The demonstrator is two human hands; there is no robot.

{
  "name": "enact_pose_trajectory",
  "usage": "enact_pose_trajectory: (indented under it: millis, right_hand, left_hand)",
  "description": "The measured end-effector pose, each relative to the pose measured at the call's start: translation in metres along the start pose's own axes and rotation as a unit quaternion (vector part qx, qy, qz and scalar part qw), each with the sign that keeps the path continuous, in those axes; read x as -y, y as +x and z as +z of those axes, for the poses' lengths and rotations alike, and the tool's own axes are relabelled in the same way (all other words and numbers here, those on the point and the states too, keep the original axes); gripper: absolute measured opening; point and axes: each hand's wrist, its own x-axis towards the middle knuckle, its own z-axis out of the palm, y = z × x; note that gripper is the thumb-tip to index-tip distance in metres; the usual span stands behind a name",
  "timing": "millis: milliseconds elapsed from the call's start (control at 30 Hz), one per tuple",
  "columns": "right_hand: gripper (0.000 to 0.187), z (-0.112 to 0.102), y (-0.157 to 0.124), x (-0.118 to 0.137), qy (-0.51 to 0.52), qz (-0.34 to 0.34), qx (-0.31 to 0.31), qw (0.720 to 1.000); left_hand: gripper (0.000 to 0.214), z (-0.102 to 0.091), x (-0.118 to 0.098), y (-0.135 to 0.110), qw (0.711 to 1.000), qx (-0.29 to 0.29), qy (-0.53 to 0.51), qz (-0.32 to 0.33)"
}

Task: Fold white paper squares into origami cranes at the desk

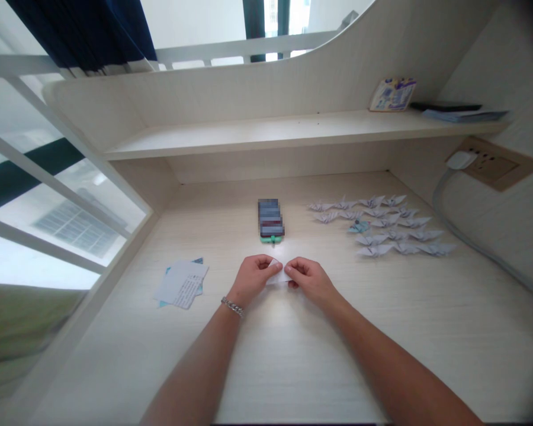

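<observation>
A small piece of folded white paper (276, 277) is held between my two hands, just above the desk's middle. My left hand (254, 274) pinches its left side between thumb and fingers; a chain bracelet (233, 306) circles that wrist. On the paper's right side, the thumb and fingers of my right hand (307, 276) are closed on it. The fingers hide much of the paper. Straight ahead of the hands, a phone (270, 218) with a blurred screen rests on a green stand (272, 239).
Rows of folded paper cranes (386, 222), one of them blue (359, 226), stand at the right. Sheets of paper with writing (184, 284) lie at the left. A cable runs from a plug (461, 160) along the right side. Above the desk's back is a shelf (249, 137).
</observation>
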Motion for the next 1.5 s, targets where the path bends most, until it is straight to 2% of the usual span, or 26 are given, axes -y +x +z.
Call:
enact_pose_trajectory:
  millis: [233,400,533,633,800,1100,1233,1500]
  right_hand:
    - [0.021,0.002,0.000,0.001,0.018,0.009,0.007,1.000]
    - [0.023,0.001,0.001,0.002,0.033,0.015,0.004,0.999]
    - [0.024,0.001,0.001,0.002,0.022,0.007,-0.009,1.000]
    - [0.025,0.001,0.001,0.001,0.017,0.011,-0.007,1.000]
    - [0.026,0.001,0.002,0.003,0.017,0.017,0.004,1.000]
    - [0.028,-0.007,0.005,0.000,0.050,0.020,-0.041,0.998]
    - [0.030,-0.006,0.006,0.001,0.066,0.027,-0.050,0.996]
    - [0.029,-0.003,0.003,0.004,0.010,0.015,-0.015,1.000]
  left_hand:
    - [0.035,0.000,0.002,0.002,1.000,-0.017,0.013,-0.007]
    - [0.039,0.001,0.001,0.002,1.000,-0.007,-0.010,-0.004]
    - [0.036,0.001,-0.001,0.000,0.999,0.001,0.041,0.018]
    - [0.036,-0.002,-0.001,0.001,0.998,-0.020,0.057,0.013]
    - [0.035,-0.007,0.001,0.004,0.998,-0.058,0.021,0.007]
    - [0.034,-0.013,0.004,0.007,0.994,-0.108,0.010,0.008]
    - [0.034,-0.012,0.003,0.007,0.995,-0.104,0.004,-0.001]
    - [0.034,-0.009,-0.001,0.004,0.997,-0.072,-0.014,0.002]
